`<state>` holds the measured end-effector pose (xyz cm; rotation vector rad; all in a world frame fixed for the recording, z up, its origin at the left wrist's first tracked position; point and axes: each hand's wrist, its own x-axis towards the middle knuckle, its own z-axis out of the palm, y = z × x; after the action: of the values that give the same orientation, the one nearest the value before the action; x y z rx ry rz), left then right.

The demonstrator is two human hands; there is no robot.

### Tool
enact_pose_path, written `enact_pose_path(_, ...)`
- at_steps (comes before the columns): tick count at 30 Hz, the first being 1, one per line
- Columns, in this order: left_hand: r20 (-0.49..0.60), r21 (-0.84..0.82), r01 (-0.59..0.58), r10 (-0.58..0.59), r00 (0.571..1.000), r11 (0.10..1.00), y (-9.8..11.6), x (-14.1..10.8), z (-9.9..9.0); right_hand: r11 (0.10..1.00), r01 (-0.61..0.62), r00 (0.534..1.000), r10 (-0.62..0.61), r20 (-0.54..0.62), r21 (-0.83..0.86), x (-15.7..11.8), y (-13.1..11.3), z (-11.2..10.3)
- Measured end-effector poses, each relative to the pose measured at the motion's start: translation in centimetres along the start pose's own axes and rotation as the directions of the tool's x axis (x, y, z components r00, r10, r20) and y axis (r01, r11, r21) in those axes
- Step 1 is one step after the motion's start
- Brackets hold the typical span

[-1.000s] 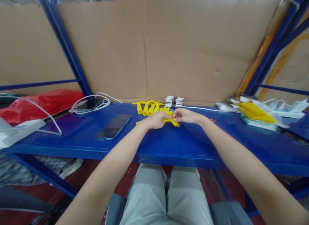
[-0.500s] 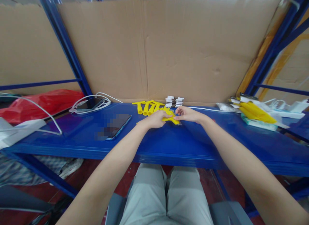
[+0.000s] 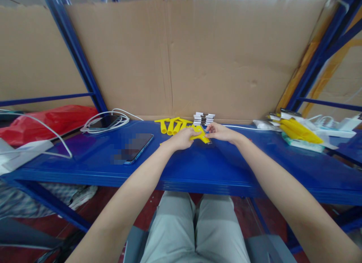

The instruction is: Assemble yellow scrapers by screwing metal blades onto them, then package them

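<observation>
Brown cardboard panel (image 3: 226, 59), matte and vertically creased, upright behind a glossy blue desk (image 3: 209, 168) with a ridged front edge; midway along, nearer the rear edge than the front, a yellow piece (image 3: 201, 135), smooth, plastic-looking and broad at one end, marked with spots too small to identify, and bearing a thin shiny strip (image 3: 209, 143) at the corner toward the front edge; left hand (image 3: 183, 139) clasping this piece between thumb and fingers; right hand (image 3: 221, 132) at its right side, thumb at or just beside it, fingers curled, impossible to tell whether pinching something small or nothing; stage, as judged: one piece in mid-handling, not yet set down; toward the rear edge, left of the hands, a row of yellow handles (image 3: 170, 128), T-shaped with round tubular ends facing front, finished or waiting not determinable; close to the rear edge, right of the row, a stack of white slips (image 3: 199, 120), flat, layered, dark-banded at the middle, how many left unreadable; left of the hands, a smooth dark smartphone (image 3: 140, 145); near the rear left corner, a coiled white cable (image 3: 124, 122) and crumpled red bag (image 3: 53, 121).
</observation>
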<state>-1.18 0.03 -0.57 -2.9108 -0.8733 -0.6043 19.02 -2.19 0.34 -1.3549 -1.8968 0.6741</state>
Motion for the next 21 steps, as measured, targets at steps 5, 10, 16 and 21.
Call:
enact_pose_path(5,-0.086,0.000,-0.017,0.017,0.996,1.000,0.1,0.1,0.1,0.985,-0.121,0.989,0.131,-0.074,0.127,-0.4,-0.9,0.0)
enact_pose_path(10,0.009,-0.023,0.027,-0.027,1.000,0.999,0.7,0.1,-0.2,0.919,-0.243,0.967,0.205,0.152,0.310,-0.7,-1.2,0.2)
enact_pose_path(16,0.044,-0.134,0.011,-0.005,0.999,0.991,0.7,-0.3,-0.1,0.859,-0.300,0.954,0.271,0.128,0.415,-0.2,-0.7,0.1)
enact_pose_path(21,0.113,-0.190,-0.020,0.042,0.993,0.982,0.8,-0.6,-0.3,0.837,-0.312,0.948,0.304,0.091,0.451,-0.4,-1.0,-0.2)
